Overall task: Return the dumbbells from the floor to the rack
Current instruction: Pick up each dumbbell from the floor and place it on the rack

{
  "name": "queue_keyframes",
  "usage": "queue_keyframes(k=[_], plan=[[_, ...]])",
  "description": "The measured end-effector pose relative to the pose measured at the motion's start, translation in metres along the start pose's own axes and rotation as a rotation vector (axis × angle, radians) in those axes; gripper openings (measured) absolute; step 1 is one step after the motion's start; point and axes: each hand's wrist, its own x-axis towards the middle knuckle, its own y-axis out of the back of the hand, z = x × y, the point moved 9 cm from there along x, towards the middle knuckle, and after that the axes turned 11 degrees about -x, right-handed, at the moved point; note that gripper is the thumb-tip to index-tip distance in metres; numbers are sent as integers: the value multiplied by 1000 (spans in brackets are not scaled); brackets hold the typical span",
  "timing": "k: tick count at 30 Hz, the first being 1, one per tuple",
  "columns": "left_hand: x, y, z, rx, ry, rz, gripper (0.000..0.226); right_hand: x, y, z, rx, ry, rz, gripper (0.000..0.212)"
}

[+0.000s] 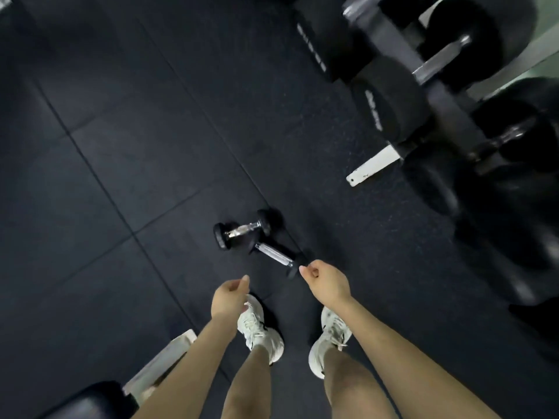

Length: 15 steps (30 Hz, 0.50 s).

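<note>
Two small black dumbbells with chrome handles lie on the dark rubber floor just ahead of my feet. The farther dumbbell (242, 229) lies to the left, and the nearer dumbbell (276, 255) angles toward my right hand. My left hand (228, 297) hangs above my left shoe with fingers loosely curled and holds nothing. My right hand (325, 281) hovers just past the nearer dumbbell's end, fingers loosely curled, holding nothing. The dumbbell rack (435, 95) stands at the upper right, loaded with large black dumbbells.
A white rack foot (373, 166) sticks out onto the floor at the right of centre. A bench with a black pad (87, 400) and pale frame sits at the lower left. My white shoes (261, 328) stand on the black floor tiles (121, 146).
</note>
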Motion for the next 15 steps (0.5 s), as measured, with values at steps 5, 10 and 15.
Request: queue_keyframes(k=[5, 10, 15], plan=[[109, -29, -60, -49, 80, -22, 22, 103, -80, 9, -64, -23, -58, 37], [210, -80, -112, -250, 154, -35, 24, 214, -145, 21, -206, 11, -126, 48], [294, -127, -145, -486, 212, -60, 40, 297, -206, 40, -323, 28, -281, 68]])
